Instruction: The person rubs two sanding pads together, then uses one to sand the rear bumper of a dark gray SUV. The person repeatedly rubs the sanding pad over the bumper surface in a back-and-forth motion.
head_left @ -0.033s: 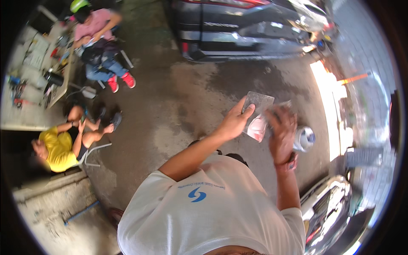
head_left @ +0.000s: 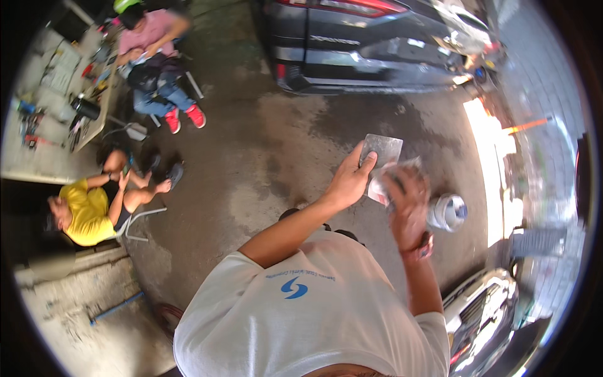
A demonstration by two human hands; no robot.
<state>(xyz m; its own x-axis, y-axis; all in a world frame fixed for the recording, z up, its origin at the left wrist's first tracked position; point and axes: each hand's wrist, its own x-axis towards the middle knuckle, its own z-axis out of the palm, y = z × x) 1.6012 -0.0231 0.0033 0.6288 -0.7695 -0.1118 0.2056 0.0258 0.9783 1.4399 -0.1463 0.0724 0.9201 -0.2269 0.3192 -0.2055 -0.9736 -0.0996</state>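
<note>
My left hand (head_left: 352, 179) grips a flat grey plate (head_left: 383, 146), thumb on top and fingers underneath. Pinkish-white paste (head_left: 377, 190) lies on the plate's lower part. Over that paste is my right hand (head_left: 409, 195), its fingers bent and smeared by motion. A thin, pale grey flat piece like a spreader (head_left: 411, 163) shows at its fingertips; its lower edge is hidden by the hand. A band circles my right wrist. To the right of that hand, a white round tub (head_left: 447, 213) stands lower down, near floor level.
A dark car (head_left: 364, 53) stands ahead, another vehicle's front (head_left: 483, 308) at lower right. To the left, a person in pink (head_left: 151, 38) and one in yellow (head_left: 94, 210) sit beside a cluttered workbench (head_left: 100, 119). The concrete floor (head_left: 251, 151) has damp patches.
My right hand has moved slightly left and down, covering more of the paste. The left hand keeps its hold on the plate. The whole view has shifted slightly.
</note>
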